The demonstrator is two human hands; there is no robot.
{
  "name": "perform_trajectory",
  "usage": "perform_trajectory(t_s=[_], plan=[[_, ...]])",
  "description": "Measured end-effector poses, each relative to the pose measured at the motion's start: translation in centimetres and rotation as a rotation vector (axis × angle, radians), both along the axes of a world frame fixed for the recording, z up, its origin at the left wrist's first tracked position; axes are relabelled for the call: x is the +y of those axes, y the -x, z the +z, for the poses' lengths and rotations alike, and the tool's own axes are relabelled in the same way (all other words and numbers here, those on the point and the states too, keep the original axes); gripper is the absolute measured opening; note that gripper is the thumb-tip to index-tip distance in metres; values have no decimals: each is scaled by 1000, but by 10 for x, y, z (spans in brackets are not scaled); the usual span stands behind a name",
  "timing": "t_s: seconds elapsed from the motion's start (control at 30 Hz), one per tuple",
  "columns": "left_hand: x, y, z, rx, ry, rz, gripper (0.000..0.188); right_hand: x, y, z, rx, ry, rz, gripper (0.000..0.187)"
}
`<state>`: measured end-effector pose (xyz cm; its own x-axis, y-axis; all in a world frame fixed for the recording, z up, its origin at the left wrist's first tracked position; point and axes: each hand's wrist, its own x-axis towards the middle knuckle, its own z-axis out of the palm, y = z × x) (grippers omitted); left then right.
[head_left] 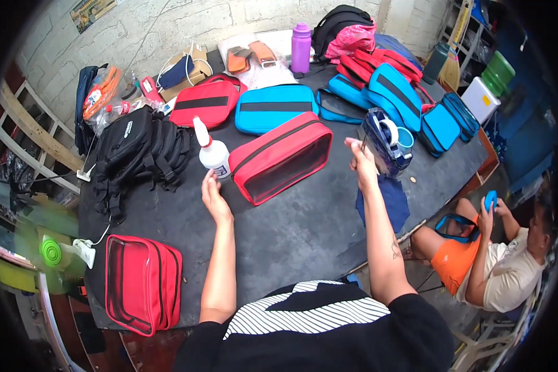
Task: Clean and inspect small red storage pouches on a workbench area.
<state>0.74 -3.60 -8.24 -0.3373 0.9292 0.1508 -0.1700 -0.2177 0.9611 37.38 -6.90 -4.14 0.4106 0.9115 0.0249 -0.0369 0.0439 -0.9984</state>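
A red pouch [297,172] with a black zipper and a clear window stands on the dark table in front of me, between my hands. My left hand [216,198] is raised just left of it, fingers extended and nothing seen in them. Behind that hand is a white spray bottle [215,155] with a red collar. To the right of the pouch, my right hand [364,164] is closed around a thin dark object, too small to name. Close beside this hand stands a dark blue organizer [387,162] with tape rolls. A navy cloth [387,201] lies partly behind my right forearm.
Another red clear-windowed pouch [144,285] stands at the near left edge. Black backpacks [139,152] lie at left. Red [206,104] and blue pouches [276,106] line the back, more piled right, near a purple bottle [301,49]. A seated person [496,260] at right holds something blue.
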Motion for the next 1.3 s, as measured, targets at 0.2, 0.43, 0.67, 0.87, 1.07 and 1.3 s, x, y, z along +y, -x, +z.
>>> perform_trajectory(t_s=[0.2,0.43,0.67,0.87,1.07,1.3], plan=[[-50,-38,30,388,-241,-171,70,12,18,-1,154,-48,227,54],[12,-28,41,-200,-155,-603,62,-28,30,-10,162,-52,186,43],[17,-22,31,-393,40,-507,63,-38,15,-16,-54,-87,105,43],[14,5,28,-104,39,-540,79,-40,7,-29,55,-14,7,42],[16,-20,44,156,10,-723,84,-18,27,-16,19,-3,-5,53],[23,-16,77,162,-17,-589,74,3,24,29,4,-58,31,41]])
